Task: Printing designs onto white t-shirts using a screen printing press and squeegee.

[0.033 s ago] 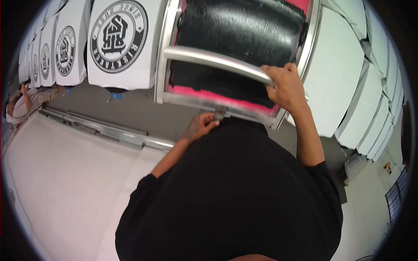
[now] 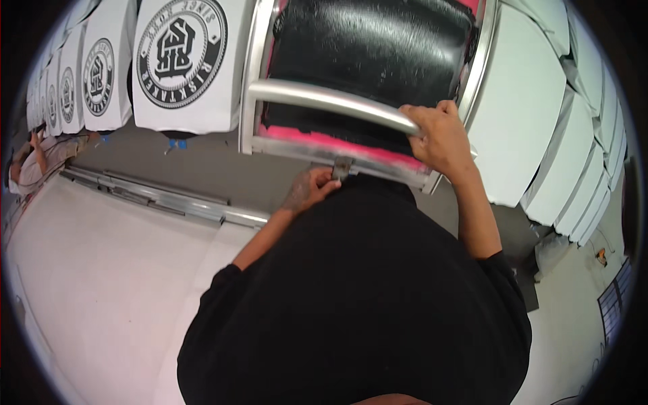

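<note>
A silver-framed printing screen point(image 2: 248, 108) lies in front of me, its mesh covered in black ink with pink along the edges. Across it runs a squeegee with a long silver handle point(image 2: 331, 100). My right hand point(image 2: 442, 138) is closed round the handle's right end. At the frame's near edge sits a small grey metal bracket point(image 2: 342, 167). My left hand point(image 2: 316, 187) pinches its left side, fingers closed; exactly how they grip it is partly hidden.
White shirts with black round prints point(image 2: 181, 57) lie on boards in a row to the left. Plain white shirts point(image 2: 523, 108) are on boards to the right. Metal rails point(image 2: 162, 199) run along the floor at left. Another person point(image 2: 30, 165) is at the far left.
The squeegee has come slightly nearer to me over the inked mesh, with my right hand on it. My left hand stays at the bracket.
</note>
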Tool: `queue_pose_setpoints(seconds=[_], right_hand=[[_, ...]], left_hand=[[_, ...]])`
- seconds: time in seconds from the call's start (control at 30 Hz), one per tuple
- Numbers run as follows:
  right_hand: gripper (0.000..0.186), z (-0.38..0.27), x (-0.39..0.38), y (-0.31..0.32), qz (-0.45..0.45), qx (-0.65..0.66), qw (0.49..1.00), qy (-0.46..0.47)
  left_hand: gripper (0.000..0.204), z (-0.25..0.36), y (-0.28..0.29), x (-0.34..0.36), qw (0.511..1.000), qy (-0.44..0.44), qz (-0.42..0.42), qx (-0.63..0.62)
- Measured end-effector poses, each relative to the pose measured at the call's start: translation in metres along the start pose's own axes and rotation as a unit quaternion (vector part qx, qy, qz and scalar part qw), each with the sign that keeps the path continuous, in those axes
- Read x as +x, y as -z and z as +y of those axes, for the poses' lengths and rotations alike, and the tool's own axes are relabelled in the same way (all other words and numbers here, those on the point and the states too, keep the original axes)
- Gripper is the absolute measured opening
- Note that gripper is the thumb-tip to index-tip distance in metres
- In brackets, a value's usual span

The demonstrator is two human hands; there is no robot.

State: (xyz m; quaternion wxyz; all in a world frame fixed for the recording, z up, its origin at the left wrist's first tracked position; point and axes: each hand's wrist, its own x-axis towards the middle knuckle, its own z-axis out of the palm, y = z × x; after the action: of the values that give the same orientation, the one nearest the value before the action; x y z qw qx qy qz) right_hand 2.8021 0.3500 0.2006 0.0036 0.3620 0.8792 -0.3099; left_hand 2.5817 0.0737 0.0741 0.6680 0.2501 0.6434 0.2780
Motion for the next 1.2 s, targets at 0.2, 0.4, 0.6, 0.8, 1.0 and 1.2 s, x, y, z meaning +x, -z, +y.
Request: queue_pose_setpoints(seconds=[0.2,0.4,0.6,0.8,1.0,1.2], right_hand=[[0.045,-0.034,-0.038,-0.050,-0.046,0.006,0.999,-0.011],[0.043,-0.043,-0.052,-0.066,-0.079,0.011,0.995,-0.058],[0.034,0.000,-0.126,-0.082,0.080,-0.126,0.974,-0.168],[0.029,-0.006,-0.140,-0.120,0.173,-0.074,0.950,-0.250],[0.021,-0.007,-0.134,-0.141,0.282,-0.105,0.924,-0.236],[0.023,0.112,-0.008,-0.060,0.274,-0.207,0.920,-0.188]], left_hand=[[0.046,0.071,0.063,-0.036,0.809,-0.377,0.209,0.398],[0.049,0.155,0.104,-0.003,0.615,-0.417,0.296,0.600],[0.020,0.107,0.131,0.019,0.694,-0.340,0.154,0.615],[0.024,0.094,0.131,0.013,0.715,-0.359,0.153,0.579],[0.018,0.087,0.122,0.033,0.656,-0.463,0.245,0.544],[0.013,0.209,0.141,0.172,0.623,-0.477,0.265,0.561]])
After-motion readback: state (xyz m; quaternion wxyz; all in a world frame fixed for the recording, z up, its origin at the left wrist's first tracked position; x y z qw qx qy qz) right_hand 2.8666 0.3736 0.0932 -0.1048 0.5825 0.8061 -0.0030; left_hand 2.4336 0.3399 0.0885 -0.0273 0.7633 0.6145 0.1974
